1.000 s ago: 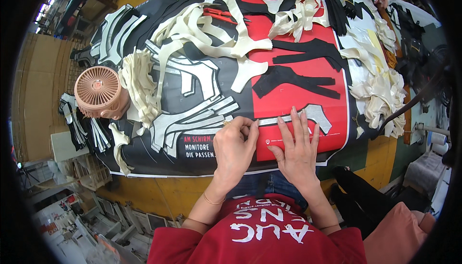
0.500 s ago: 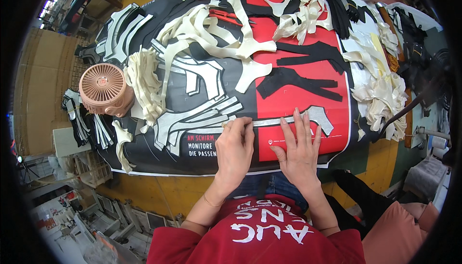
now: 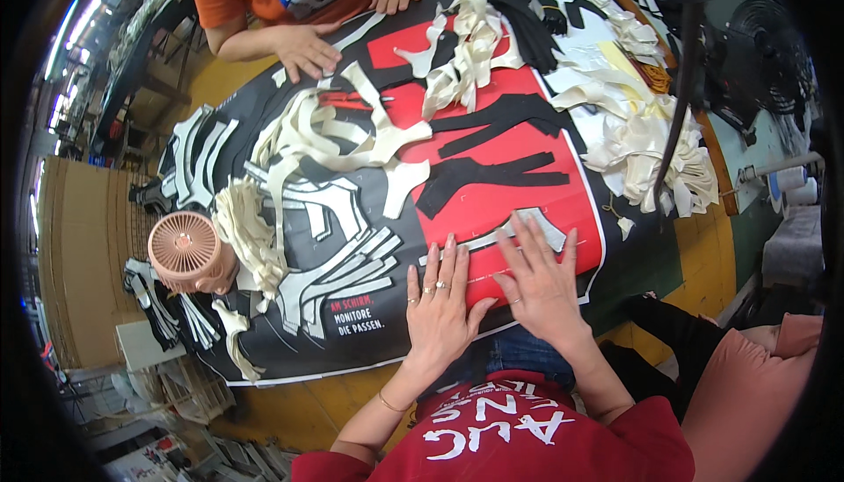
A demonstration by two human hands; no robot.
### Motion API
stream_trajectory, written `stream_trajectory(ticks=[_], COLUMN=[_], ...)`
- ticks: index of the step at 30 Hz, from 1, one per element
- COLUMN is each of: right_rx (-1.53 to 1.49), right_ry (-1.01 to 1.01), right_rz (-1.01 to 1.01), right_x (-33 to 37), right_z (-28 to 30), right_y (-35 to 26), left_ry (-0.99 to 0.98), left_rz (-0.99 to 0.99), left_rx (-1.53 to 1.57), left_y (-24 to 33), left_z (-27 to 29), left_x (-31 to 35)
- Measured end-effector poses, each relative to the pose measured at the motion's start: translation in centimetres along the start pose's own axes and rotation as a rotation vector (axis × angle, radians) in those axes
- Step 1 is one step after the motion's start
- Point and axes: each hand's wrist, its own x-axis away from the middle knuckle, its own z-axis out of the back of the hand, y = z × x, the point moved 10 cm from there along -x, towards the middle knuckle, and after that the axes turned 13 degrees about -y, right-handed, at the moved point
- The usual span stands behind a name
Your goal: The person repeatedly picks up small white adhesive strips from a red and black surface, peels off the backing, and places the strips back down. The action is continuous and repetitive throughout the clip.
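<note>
My left hand lies flat with its fingers stretched over the near end of a long, narrow cut fabric piece, pale grey-white with a dark edge. My right hand is flat too, fingers spread, pressing near the wide end of that fabric piece. The strip lies across the red part of a printed sheet, partly hidden under both hands. Left of my left hand, several similar pale pieces lie fanned in an overlapping stack. Beyond my hands are two black forked fabric pieces.
A pink fan stands at the left beside a bundle of cream strips. More cream strips and a red-handled tool lie mid-table. A cream heap is at right. Across the table, a co-worker's hand rests on fabric.
My left hand has gone from a pinch to lying flat on the strip. The view has shifted, bringing the co-worker in orange further into sight.
</note>
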Motion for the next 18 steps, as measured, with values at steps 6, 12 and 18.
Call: stream_trajectory(ticks=[6, 12, 18], right_rx=[-0.027, -0.006, -0.227], right_ry=[0.057, 0.142, 0.264], right_rz=[-0.036, 0.045, 0.171], right_x=[0.7, 1.1, 3.2], right_z=[0.5, 0.3, 0.0], right_y=[1.3, 1.2, 1.7], left_ry=[0.01, 0.202, 0.266], left_rz=[0.032, 0.077, -0.002], left_rx=[-0.045, 0.043, 0.137], left_y=[0.4, 0.8, 3.9], left_z=[0.2, 2.0, 1.4], left_x=[0.0, 0.2, -1.8])
